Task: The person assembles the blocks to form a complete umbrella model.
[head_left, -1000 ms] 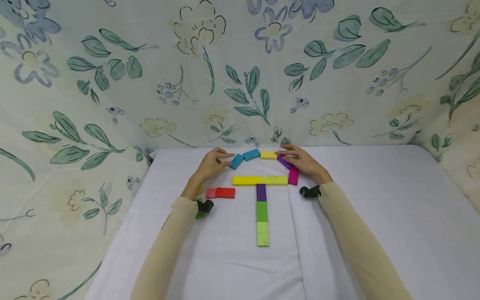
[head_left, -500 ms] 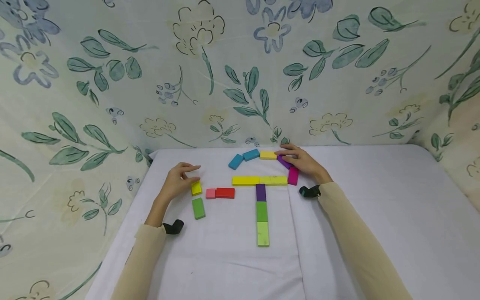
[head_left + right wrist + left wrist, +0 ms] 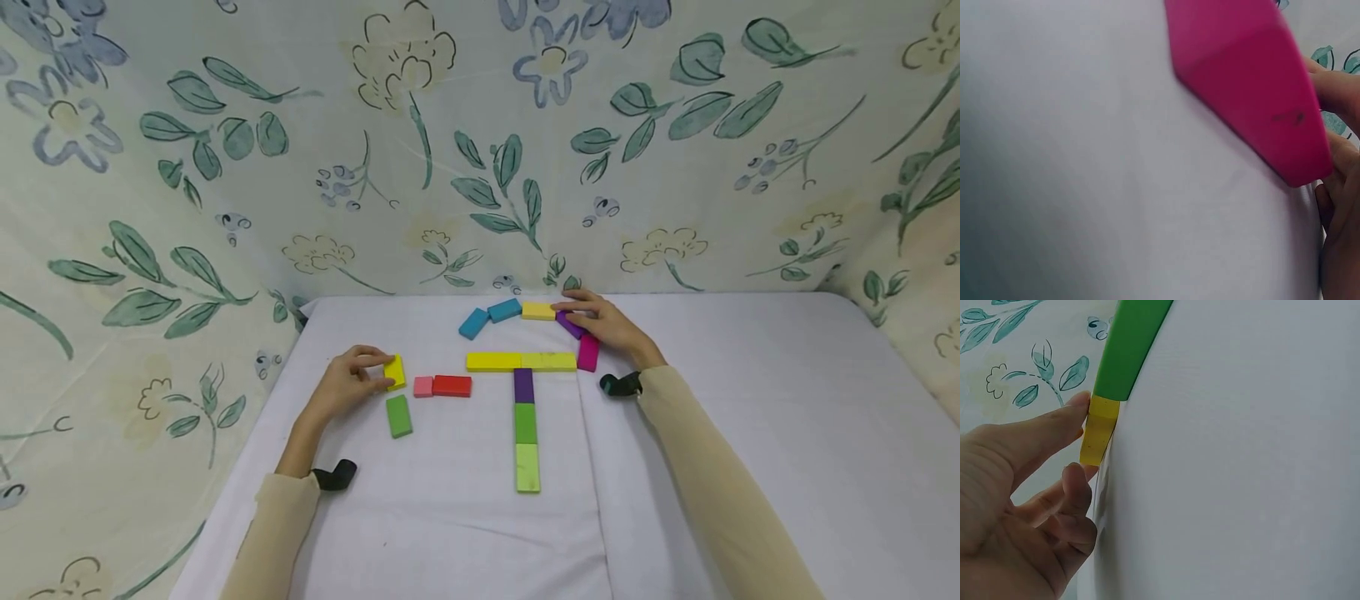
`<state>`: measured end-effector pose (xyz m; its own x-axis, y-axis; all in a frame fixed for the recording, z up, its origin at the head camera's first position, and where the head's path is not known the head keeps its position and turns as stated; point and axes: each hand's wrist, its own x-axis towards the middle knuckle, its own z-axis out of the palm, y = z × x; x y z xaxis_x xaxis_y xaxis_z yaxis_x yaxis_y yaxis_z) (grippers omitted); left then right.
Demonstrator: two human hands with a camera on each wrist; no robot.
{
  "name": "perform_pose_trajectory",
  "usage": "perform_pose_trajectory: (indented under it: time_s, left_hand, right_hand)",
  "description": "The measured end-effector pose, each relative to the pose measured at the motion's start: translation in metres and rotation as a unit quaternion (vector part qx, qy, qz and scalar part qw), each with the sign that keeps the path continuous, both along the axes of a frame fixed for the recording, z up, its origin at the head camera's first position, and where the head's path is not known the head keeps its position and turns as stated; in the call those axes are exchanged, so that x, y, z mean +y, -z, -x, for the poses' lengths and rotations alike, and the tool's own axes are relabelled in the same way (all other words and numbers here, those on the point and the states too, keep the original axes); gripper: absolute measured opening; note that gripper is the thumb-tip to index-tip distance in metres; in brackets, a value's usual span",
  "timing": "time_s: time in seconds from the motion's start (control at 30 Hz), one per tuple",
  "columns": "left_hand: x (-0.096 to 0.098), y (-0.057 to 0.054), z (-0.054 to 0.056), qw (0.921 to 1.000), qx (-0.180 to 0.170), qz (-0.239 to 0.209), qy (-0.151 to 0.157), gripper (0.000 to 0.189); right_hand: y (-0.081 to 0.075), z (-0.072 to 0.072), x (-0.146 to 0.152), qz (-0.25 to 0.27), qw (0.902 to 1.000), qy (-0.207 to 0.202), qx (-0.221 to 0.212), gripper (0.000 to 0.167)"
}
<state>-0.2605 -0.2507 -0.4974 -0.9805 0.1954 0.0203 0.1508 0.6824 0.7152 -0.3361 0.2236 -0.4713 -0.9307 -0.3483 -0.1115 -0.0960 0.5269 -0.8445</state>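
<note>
My left hand pinches a small yellow block between thumb and fingers at the left of the table. In the left wrist view the thumb is on one side of this yellow block, fingers on the other. A green block lies just nearer, in line with it. At the back, my right hand holds a purple block, its thumb partly covering it. Against that block's near end sits a magenta block, large in the right wrist view, where the fingers are mostly hidden.
Two blue blocks and a yellow block continue the arc at the back. Two long yellow blocks form a bar above a purple-and-green column. Pink and red blocks lie between. A floral cloth hangs behind.
My left hand has left the blue block at the arc's left end, moved left and nearer, and taken hold of the yellow block, now slightly turned. The right hand has stayed in place.
</note>
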Motion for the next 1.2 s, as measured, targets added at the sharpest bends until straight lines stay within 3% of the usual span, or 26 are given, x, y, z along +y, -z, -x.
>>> perform_pose_trajectory:
  time_s: [0.33,0.6,1.2]
  left_hand:
    - [0.0033,0.0006,-0.0025,0.9998,-0.014,-0.008,-0.009,0.041]
    - [-0.0006,0.0042,-0.0018,0.9998,-0.020,-0.005,0.004,0.053]
    - [0.0002,0.0026,-0.0042,1.0000,-0.005,0.000,-0.006,0.049]
  right_hand:
    - [0.0016,0.0026,0.0020,-0.001,1.0000,-0.003,-0.001,0.038]
    - [-0.0001,0.0007,0.0007,-0.002,1.0000,-0.002,0.000,0.038]
    - [0.0025,0.0019,0.0009,-0.005,1.0000,0.005,-0.002,0.037]
